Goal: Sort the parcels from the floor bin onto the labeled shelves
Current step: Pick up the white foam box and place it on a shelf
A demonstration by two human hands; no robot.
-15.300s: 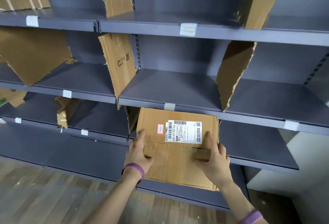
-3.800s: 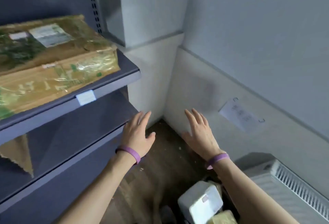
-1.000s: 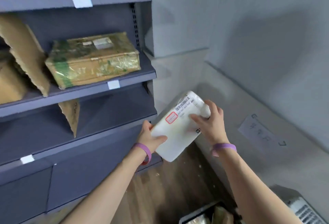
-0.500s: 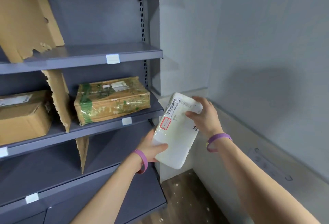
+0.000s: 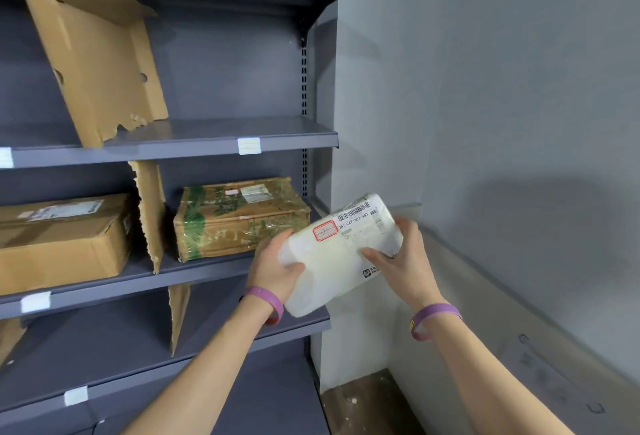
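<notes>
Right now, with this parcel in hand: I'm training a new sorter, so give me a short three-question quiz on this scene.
1. True or false: the left hand and the right hand both grip the white parcel.
2. Multiple choice: a cardboard divider stands beside the plain brown box. What sits on its other side?
A. a green-taped box
B. a blue bag
C. a round tin
3. Fill in: the red-bordered sticker on the white parcel lies nearer the ___ hand.

Key: 1 true; 2 A; 3 left.
</notes>
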